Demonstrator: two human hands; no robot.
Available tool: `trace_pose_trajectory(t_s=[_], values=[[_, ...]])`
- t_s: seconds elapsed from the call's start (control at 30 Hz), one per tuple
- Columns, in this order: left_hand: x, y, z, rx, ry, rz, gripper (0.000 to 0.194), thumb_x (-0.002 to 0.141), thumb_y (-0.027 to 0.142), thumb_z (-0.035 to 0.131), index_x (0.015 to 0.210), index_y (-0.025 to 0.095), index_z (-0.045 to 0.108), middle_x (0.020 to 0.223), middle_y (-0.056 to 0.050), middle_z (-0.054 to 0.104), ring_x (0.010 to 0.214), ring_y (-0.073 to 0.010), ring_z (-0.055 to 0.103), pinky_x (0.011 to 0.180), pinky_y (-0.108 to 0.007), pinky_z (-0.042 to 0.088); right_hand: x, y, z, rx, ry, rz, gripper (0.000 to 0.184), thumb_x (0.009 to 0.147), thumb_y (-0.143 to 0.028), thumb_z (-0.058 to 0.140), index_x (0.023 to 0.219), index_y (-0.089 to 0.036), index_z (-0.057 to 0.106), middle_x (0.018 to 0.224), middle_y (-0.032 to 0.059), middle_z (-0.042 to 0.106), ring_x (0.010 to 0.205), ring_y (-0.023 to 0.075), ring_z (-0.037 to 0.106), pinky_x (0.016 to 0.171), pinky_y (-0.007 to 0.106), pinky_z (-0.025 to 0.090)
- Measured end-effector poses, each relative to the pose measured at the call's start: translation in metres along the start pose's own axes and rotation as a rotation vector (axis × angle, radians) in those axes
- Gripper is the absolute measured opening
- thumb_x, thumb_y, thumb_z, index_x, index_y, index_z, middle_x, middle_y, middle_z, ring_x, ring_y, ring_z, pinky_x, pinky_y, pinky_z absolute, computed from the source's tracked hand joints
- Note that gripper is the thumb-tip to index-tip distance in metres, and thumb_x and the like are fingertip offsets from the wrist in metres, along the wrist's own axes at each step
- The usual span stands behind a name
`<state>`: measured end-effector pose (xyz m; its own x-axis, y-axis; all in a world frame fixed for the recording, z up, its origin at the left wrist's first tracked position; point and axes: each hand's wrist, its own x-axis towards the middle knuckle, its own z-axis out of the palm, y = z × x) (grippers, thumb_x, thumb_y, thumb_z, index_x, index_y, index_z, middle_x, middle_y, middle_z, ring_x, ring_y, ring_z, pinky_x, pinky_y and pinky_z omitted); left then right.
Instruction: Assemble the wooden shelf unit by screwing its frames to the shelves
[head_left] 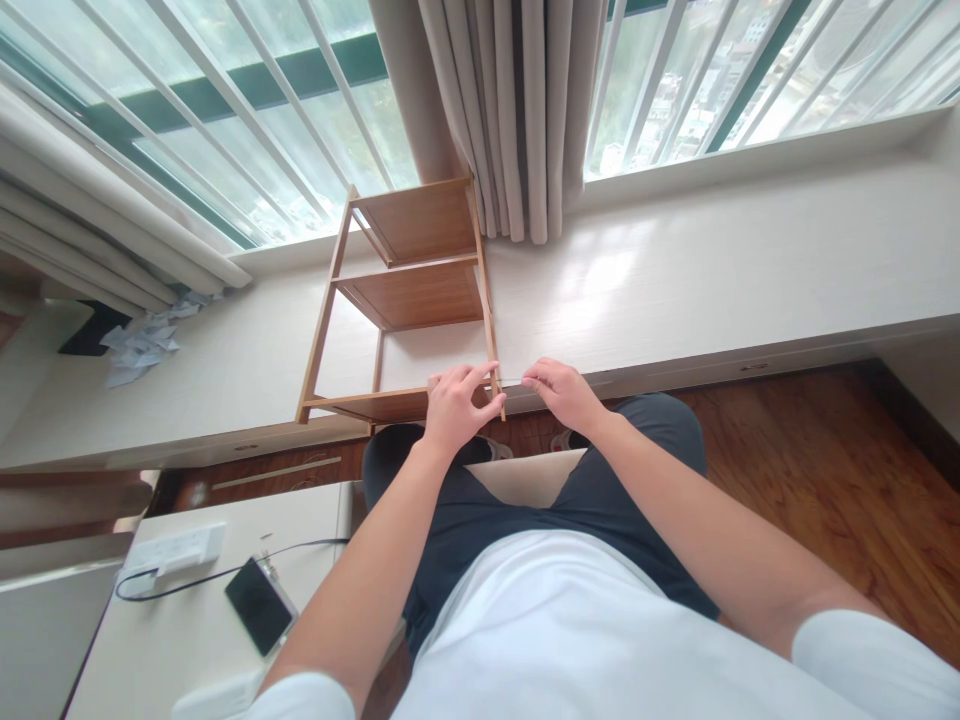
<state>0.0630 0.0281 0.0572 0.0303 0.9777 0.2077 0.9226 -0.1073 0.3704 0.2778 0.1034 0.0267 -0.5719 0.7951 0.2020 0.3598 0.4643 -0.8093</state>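
Note:
A brown wooden shelf rack (416,295) with three boards leans on the pale window ledge, its near end at the ledge's front edge. My left hand (459,405) is at the rack's lower right corner, thumb and fingers closed around the side post. To the right of that post, my right hand (562,390) pinches a thin, light-coloured rod (512,381) between thumb and fingertips. The rod points at the post, level with the bottom board. Its exact kind is too small to make out, and its tip by the post is partly hidden.
Behind the rack hang grey curtains (517,120) before barred windows. Crumpled paper scraps (142,345) lie on the ledge (712,240) at left. On a white cabinet (180,630) at lower left are a phone (261,606), a power strip (176,548) and a black cable (217,576).

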Motion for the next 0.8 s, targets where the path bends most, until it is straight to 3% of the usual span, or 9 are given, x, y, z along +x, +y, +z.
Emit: trace_pose_trajectory(t_s=[0.67,0.8], values=[[0.000,-0.001,0.000,-0.004,0.009,0.008,0.047,0.089,0.043,0.071,0.134,0.033,0.065,0.107,-0.003,0.072,0.103,-0.0247,0.064,0.094,-0.038,0.034,0.006,0.007,-0.004,-0.085,0.014,-0.141,0.023,0.102,-0.029,0.055,0.090,-0.019,0.071,0.090,0.0059,0.063,0.085,0.0176,0.058,0.081,0.029,0.044],[0.001,0.000,-0.002,-0.013,-0.010,0.006,0.047,0.088,0.043,0.072,0.133,0.033,0.065,0.107,-0.003,0.071,0.105,-0.0243,0.064,0.093,-0.038,0.035,0.012,0.013,-0.008,-0.128,0.014,-0.245,0.024,0.103,-0.027,0.053,0.092,-0.019,0.072,0.092,0.0071,0.064,0.089,0.0189,0.059,0.083,0.031,0.046]])
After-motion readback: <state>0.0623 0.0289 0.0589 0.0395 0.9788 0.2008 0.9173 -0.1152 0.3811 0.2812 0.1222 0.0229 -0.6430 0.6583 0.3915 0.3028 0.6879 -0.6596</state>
